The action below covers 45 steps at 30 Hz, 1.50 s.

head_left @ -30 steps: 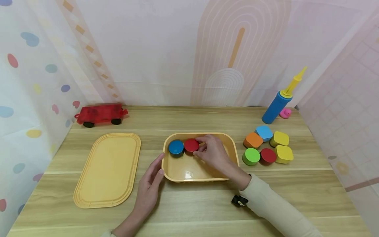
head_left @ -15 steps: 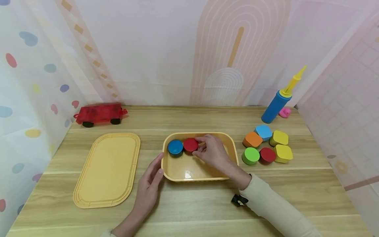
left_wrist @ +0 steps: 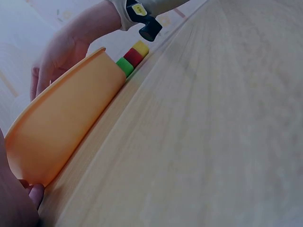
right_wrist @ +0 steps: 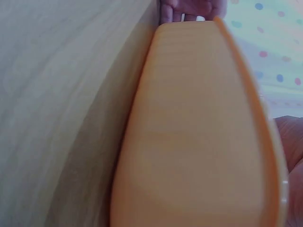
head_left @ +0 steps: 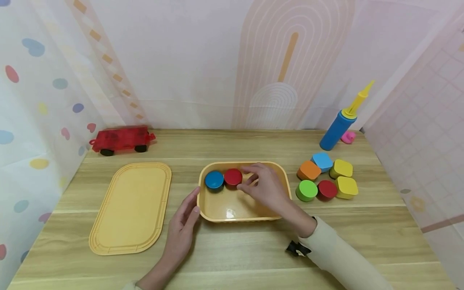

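Right hand [head_left: 265,186] sits loosely spread beside red block [head_left: 233,178], best lifted straight up without nudging; left hand [head_left: 182,228] relaxed against tub [head_left: 217,208]

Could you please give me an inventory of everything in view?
Box: 1, orange-yellow, mid-table
Blue block: 1, blue, in the box
Red blocks: 2, red, one beside the blue block, one in the group right of the box
Light-blue block: 1, light blue, same group
Orange block: 1, orange, same group
Green block: 1, green, same group
Yellow blocks: 2, yellow, same group
Lid: 1, orange-yellow, left of the box
Car: 1, red, back left
Pump: 1, blue and yellow, back right
Duck: 1, pink, by the pump
Table: 1, wood-grained, underneath
Sleeves: 2, beige, bottom edge
Left hand: 1, bare, at the box's left end
Right hand: 1, bare, over the box
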Motion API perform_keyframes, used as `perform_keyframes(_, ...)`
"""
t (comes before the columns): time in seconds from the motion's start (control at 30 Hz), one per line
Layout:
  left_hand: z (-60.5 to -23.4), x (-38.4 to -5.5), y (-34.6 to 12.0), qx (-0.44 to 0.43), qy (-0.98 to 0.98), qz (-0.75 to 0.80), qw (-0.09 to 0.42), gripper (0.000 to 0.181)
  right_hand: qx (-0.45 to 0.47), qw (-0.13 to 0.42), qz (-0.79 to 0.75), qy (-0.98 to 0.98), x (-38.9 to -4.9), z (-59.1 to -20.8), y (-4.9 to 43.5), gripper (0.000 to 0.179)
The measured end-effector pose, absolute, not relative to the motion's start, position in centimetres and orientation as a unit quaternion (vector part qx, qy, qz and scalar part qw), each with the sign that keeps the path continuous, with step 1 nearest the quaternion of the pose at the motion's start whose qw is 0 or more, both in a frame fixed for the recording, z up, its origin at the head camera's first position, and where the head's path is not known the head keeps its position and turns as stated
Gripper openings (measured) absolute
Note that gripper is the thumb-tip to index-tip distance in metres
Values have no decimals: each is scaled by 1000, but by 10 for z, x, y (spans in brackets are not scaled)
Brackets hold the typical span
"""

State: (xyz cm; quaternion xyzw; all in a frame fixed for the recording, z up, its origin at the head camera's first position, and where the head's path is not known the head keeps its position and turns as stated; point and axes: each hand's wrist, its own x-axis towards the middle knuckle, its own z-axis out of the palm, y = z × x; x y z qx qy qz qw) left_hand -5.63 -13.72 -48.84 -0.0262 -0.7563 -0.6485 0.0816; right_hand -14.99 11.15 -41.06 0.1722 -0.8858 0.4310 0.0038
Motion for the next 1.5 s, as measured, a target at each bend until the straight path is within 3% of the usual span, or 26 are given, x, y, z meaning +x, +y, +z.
perform_keyframes(0.7, -490, -56, -138, -20, -755, -650, 81, 47, 162, 147, 457, -862, -118, -386, 156, 44)
perform_keyframes(1.5, -490, -57, -138, -30, -753, -651, 87, 47, 139, 186, 433, -871, -100, -399, 239, 50)
